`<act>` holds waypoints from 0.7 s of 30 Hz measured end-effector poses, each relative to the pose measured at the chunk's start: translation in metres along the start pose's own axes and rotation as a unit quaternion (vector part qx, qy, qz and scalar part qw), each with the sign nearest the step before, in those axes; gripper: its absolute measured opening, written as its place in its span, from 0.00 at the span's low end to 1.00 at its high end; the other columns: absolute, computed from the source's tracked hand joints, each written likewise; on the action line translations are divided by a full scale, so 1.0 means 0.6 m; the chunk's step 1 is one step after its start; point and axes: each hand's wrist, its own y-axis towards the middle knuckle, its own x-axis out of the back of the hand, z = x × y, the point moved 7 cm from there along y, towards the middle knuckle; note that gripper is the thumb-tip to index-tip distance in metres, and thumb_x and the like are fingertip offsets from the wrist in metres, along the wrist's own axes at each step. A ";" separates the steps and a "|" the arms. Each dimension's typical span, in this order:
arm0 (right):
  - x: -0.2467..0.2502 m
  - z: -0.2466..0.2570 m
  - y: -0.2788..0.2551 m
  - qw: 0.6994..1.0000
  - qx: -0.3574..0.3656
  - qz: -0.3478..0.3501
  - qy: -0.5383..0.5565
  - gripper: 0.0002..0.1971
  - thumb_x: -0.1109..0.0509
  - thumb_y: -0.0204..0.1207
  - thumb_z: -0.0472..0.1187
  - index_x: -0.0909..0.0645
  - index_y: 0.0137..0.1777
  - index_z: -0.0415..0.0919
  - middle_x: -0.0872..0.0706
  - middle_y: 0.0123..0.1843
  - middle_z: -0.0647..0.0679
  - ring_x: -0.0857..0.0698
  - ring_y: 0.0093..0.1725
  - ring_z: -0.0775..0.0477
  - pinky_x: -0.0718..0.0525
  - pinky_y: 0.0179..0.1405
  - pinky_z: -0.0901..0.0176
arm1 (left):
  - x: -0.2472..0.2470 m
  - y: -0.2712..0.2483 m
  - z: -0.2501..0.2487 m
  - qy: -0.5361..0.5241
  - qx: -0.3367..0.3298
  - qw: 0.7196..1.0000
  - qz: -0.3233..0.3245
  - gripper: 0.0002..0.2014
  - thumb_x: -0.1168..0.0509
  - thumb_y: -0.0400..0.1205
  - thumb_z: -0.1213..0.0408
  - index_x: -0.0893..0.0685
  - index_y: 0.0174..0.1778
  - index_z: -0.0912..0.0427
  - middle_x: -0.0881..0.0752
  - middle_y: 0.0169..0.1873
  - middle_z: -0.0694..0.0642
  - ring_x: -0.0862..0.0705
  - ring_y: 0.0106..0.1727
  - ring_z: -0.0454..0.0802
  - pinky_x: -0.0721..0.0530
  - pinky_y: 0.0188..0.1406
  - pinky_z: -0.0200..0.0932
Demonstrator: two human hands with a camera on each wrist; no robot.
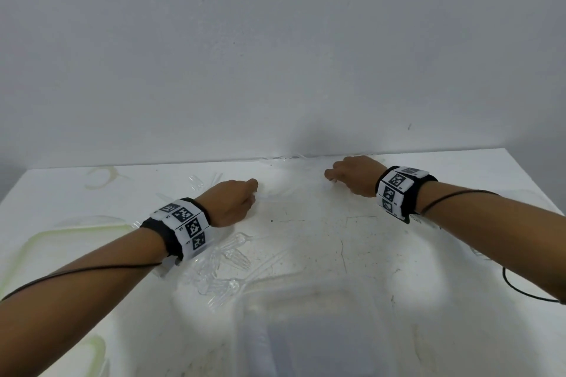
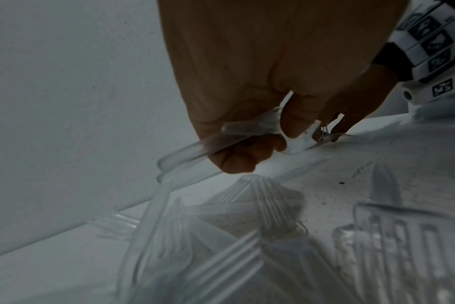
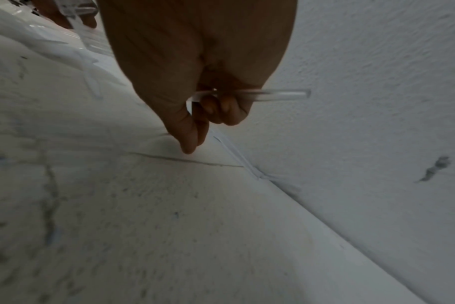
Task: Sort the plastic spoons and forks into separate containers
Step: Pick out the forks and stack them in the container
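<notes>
Clear plastic forks [image 1: 228, 257] lie in a loose heap on the white table [image 1: 306, 223], just below my left wrist; the left wrist view shows their tines [image 2: 268, 203] close under the hand. My left hand [image 1: 252, 190] grips a few clear utensil handles [image 2: 192, 152] in its curled fingers; their heads are hidden. My right hand [image 1: 330, 176] is near the back wall. It holds one clear utensil handle [image 3: 281, 95] under curled fingers, while thumb and forefinger [image 3: 190, 147] point down at the table.
A clear tub [image 1: 306, 285] stands at the near edge, centre. A green-rimmed container [image 1: 27, 251] is at the left. More clear utensils lie along the wall [image 3: 237, 154] and at the back left [image 1: 199, 182]. A black cable [image 1: 520, 288] trails at the right.
</notes>
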 end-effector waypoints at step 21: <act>0.061 0.031 -0.134 0.884 -0.204 -0.119 0.404 0.09 0.47 0.85 0.36 0.35 0.41 0.38 0.29 0.36 0.49 0.31 0.35 0.49 0.33 0.35 0.59 | 0.021 -0.072 -0.042 -0.095 0.090 0.990 -0.044 0.10 0.51 0.87 0.67 0.25 0.46 0.60 0.20 0.43 0.52 0.24 0.43 0.52 0.29 0.41 0.40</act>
